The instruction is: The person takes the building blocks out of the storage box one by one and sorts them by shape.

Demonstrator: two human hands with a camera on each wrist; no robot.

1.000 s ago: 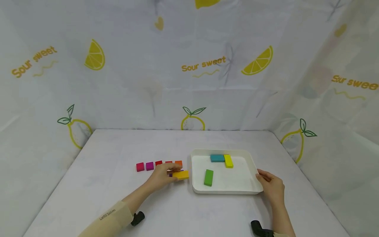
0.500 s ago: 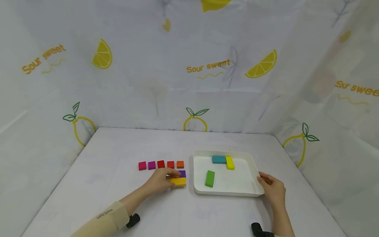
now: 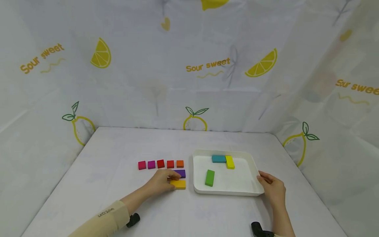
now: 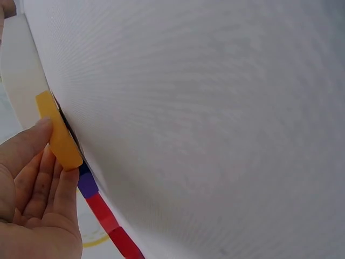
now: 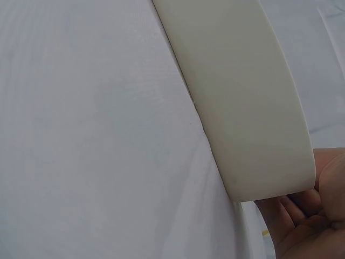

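Note:
My left hand (image 3: 161, 181) pinches an orange-yellow block (image 3: 178, 184) between thumb and fingers at the table surface, left of the white tray. In the left wrist view the thumb lies on one face of the block (image 4: 60, 135). Just behind it lies a purple block (image 3: 180, 173), partly hidden by the fingers. At the tray's right front corner my right hand (image 3: 273, 189) holds the white tray (image 3: 228, 193) by its rim. The right wrist view shows the tray's outer wall (image 5: 242, 102) with the fingers curled at its corner.
Inside the tray lie a teal block (image 3: 218, 159), a yellow block (image 3: 230, 162) touching or nearly touching it, and a green block (image 3: 210, 178). A row of several small cubes, from a pink cube (image 3: 142, 165) to an orange cube (image 3: 180, 163), stands behind my left hand.
My left hand has brought the orange-yellow block away from beside the tray's left wall, slightly left and nearer, in front of the purple block. The right hand keeps its place at the tray.

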